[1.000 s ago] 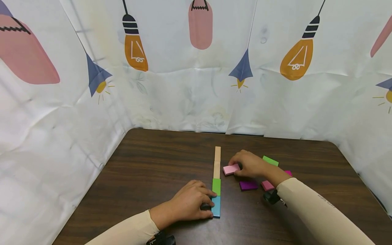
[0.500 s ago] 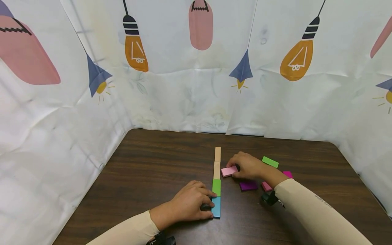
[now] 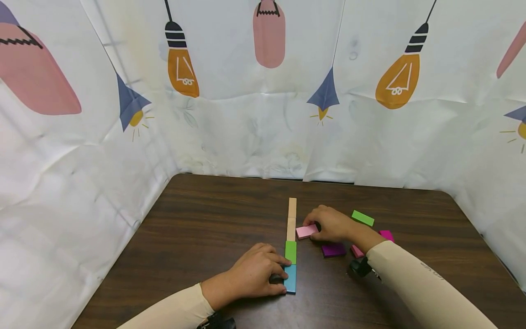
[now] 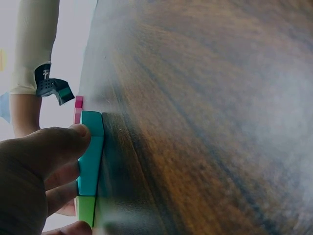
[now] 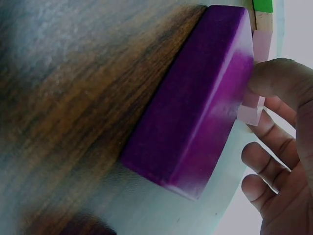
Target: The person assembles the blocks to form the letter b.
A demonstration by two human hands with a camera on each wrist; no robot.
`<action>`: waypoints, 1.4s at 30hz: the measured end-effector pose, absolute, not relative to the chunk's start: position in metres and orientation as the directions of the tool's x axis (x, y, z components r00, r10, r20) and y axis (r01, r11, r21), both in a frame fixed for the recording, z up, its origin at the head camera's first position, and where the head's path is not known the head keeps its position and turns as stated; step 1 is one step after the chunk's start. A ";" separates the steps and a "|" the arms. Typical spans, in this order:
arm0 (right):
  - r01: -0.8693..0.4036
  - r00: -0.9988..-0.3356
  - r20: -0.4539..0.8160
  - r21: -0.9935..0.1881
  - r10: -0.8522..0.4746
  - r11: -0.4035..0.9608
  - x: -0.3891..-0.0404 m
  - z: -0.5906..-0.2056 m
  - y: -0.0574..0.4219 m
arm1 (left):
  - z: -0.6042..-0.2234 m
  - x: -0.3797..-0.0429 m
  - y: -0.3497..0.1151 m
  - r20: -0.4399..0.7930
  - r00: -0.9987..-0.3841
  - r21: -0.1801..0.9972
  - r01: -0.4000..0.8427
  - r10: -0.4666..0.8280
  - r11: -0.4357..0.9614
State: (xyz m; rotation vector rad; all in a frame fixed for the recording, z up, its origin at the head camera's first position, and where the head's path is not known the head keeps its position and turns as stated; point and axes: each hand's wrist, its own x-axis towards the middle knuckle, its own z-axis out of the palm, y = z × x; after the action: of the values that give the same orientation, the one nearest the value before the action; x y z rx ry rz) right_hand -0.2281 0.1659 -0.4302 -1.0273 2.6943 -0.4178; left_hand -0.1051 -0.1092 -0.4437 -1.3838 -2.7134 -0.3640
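A row of flat blocks lies end to end on the table, pointing away from me. Nearest is a blue block (image 3: 290, 279), then a green block (image 3: 290, 252) and two bare-wood blocks (image 3: 291, 228). My left hand (image 3: 256, 270) rests at the row's left side, its fingertips touching the blue block and the green one. In the left wrist view the thumb (image 4: 73, 139) lies against the blue block's near end. Just right of the wooden blocks, my right hand (image 3: 330, 223) pinches a light pink block (image 3: 306, 231) between thumb and fingers.
Loose blocks lie around the right forearm: purple (image 3: 333, 250), bright green (image 3: 363, 218), magenta (image 3: 386, 235) and darker pink (image 3: 357, 251), partly hidden. The brown wooden table (image 3: 197, 228) meets a white printed cloth (image 3: 246, 137) behind and at the sides.
My right hand has slid the light pink block slightly left, closer to the wooden blocks in the row. The left hand stays where it was.
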 end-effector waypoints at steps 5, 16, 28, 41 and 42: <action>-0.611 -0.729 -0.110 -0.339 -0.675 0.715 -0.228 -0.430 0.166 | -0.444 -0.105 -0.109 0.177 -0.592 0.177 0.805 0.787 0.566; -0.593 -0.741 -0.122 -0.341 -0.660 0.729 -0.228 -0.432 0.166 | -0.444 -0.105 -0.109 0.184 -0.588 0.182 0.808 0.788 0.561; -0.562 -0.773 -0.081 -0.374 -0.629 0.738 -0.223 -0.421 0.188 | -0.444 -0.105 -0.109 0.166 -0.596 0.190 0.801 0.786 0.568; -0.555 -0.789 -0.043 -0.376 -0.613 0.742 -0.222 -0.414 0.227 | -0.443 -0.105 -0.109 0.151 -0.607 0.186 0.793 0.780 0.581; -0.553 -0.792 -0.039 -0.377 -0.610 0.743 -0.222 -0.415 0.230 | -0.444 -0.105 -0.109 0.150 -0.608 0.185 0.792 0.779 0.582</action>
State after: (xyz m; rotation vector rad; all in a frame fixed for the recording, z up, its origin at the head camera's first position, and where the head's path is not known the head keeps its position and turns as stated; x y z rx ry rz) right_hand -0.2222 0.2298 -0.4145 -0.9346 2.7813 -0.5259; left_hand -0.1047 -0.1089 -0.4435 -1.3651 -2.7479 -0.3622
